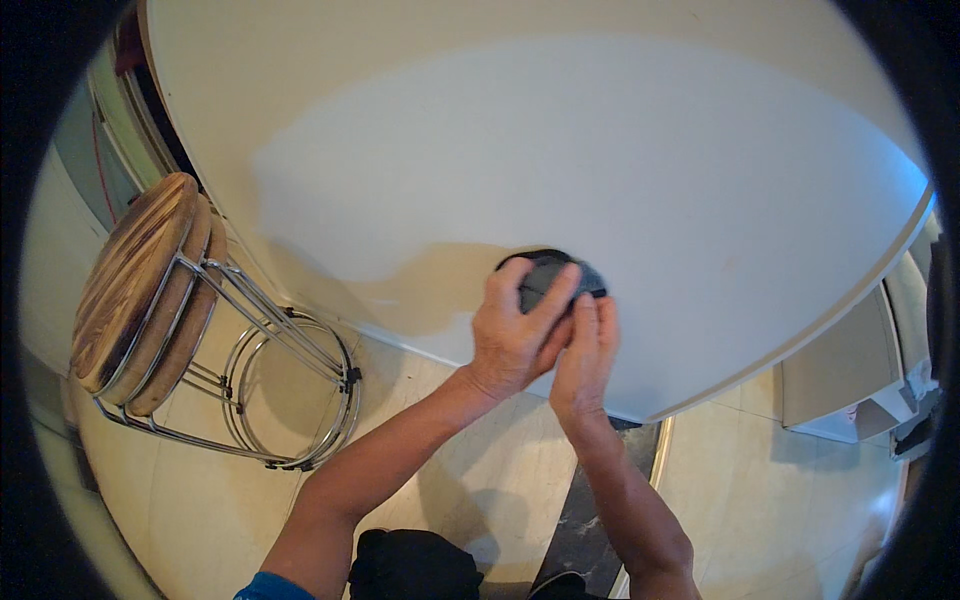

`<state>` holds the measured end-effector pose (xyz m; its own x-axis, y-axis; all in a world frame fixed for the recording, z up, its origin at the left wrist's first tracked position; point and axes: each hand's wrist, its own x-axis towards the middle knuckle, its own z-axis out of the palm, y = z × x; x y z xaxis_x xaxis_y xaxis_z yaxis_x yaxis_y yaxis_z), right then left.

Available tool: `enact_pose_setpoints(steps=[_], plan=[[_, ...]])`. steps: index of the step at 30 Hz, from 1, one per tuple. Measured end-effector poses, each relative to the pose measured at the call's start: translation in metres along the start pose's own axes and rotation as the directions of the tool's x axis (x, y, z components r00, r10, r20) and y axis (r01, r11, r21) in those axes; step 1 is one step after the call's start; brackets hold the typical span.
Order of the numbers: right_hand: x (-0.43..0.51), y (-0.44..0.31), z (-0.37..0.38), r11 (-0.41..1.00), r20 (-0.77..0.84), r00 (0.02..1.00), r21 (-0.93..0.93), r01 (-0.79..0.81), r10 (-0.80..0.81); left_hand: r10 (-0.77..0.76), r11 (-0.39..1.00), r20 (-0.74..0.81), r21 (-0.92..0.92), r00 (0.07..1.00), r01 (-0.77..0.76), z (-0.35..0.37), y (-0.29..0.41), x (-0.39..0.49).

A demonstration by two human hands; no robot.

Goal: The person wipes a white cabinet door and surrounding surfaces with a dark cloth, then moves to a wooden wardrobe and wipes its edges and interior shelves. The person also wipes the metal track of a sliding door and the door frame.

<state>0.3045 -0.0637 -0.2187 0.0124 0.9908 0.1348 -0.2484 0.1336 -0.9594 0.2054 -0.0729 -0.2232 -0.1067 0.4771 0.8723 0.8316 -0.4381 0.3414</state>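
Note:
Both hands are on a rounded dark grey fabric item with black parts; it could be a folded cap or a bundled cloth, and I cannot tell which. My left hand grips it from the left, thumb and fingers spread over its top. From the right, my right hand presses its fingers against the near right side. The item is over the near part of a white tabletop; whether it touches the surface is hidden. Its underside is covered by the hands.
Stacked stools with wooden seats and chrome legs stand at the left, close to the table's edge. A light grey cabinet or box sits at the right. Below is a pale tiled floor with a dark stone strip.

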Motion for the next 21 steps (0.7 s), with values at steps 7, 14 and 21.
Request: enact_pose_setpoints(steps=[7, 14, 21], plan=[[-0.004, -0.035, 0.009, 0.991, -0.042, 0.991, 0.038, 0.129, -0.128, 0.221, 0.975, -0.037, -0.013, 0.975, -0.221, 0.003, -0.004, 0.033], [-0.011, -0.029, 0.06, 0.98, 0.251, 0.949, 0.103, 0.171, -0.192, 0.097, 0.992, -0.208, 0.101, 0.973, -0.077, -0.038, -0.058, 0.058], [-0.007, -0.037, 0.055, 0.968, 0.16, 0.957, 0.109, 0.227, -0.242, 0.167, 0.976, -0.128, 0.162, 0.978, -0.146, -0.035, -0.037, 0.063]])
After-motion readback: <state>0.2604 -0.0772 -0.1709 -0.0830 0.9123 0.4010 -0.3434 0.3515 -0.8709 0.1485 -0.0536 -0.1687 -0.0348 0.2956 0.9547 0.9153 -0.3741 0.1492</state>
